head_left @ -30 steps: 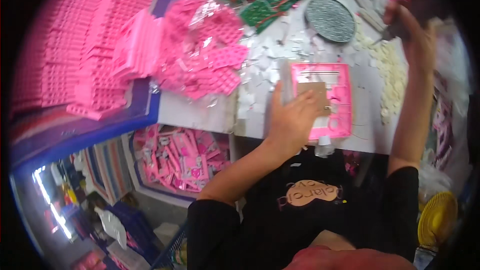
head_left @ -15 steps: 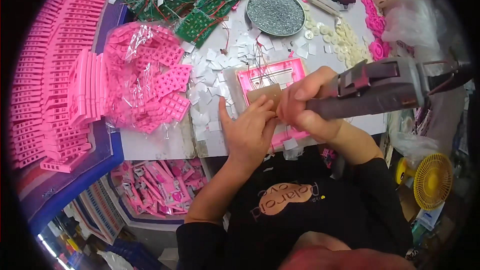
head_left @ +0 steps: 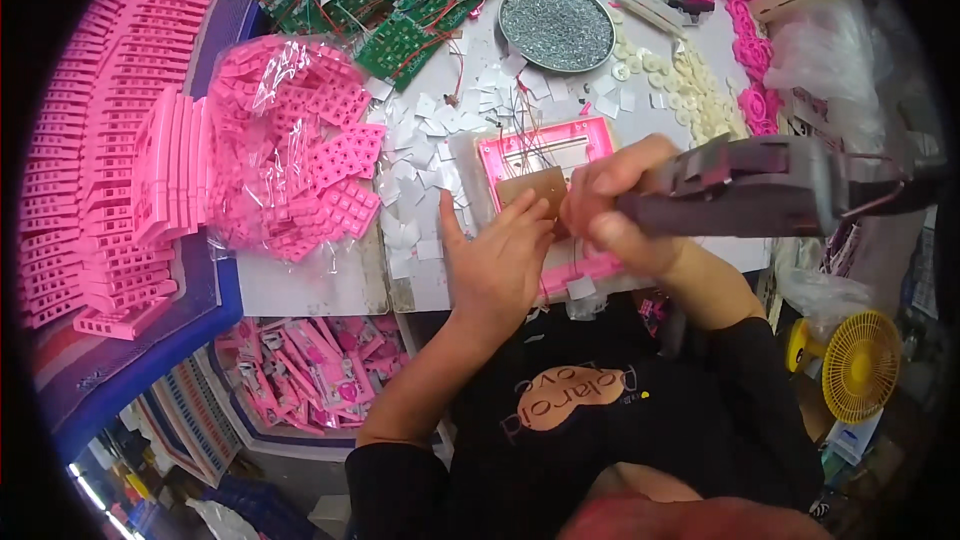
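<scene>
While right fingers (head_left: 597, 185) grip tool (head_left: 740, 205), left fingers (head_left: 514, 217) flat on board (head_left: 533, 183), wires (head_left: 527, 130), dish (head_left: 557, 69) beyond

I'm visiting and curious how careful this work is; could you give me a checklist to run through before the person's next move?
1. Left hand on the brown board: ok, fingers rest on it.
2. Board over the pink casing: ok.
3. Grey tool gripped: ok, in the right hand.
4. Tool's tip in position: cannot tell, hidden.
5. Thin wires tucked inside the casing: not ok, they trail past its far edge.
</scene>
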### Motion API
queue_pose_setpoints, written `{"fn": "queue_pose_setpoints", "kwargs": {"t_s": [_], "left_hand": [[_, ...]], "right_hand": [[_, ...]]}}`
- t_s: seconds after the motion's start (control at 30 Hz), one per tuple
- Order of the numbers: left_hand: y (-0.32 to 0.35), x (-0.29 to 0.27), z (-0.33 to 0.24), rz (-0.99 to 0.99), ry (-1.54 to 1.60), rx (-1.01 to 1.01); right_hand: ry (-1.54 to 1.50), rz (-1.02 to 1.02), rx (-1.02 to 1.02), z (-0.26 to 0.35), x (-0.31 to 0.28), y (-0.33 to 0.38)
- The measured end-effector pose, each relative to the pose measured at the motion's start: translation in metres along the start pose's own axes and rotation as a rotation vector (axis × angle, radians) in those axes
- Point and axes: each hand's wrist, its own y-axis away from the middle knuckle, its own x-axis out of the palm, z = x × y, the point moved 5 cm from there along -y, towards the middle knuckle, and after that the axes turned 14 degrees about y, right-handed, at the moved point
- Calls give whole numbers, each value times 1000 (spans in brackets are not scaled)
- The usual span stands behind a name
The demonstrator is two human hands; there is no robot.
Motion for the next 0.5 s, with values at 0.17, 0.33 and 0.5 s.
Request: {"fn": "queue_pose_setpoints", "kwargs": {"t_s": [0.17, 0.33, 0.5], "left_hand": [[-6, 4, -7, 55, -85, 36], [-8, 2, -7, 87, -90, 33], [-6, -1, -5, 98, -32, -25]], "right_hand": [[-9, -144, 41, -9, -8, -12], [-33, -64, 59, -13, -1, -15], [154, 87, 19, -10, 5, -17]]}}
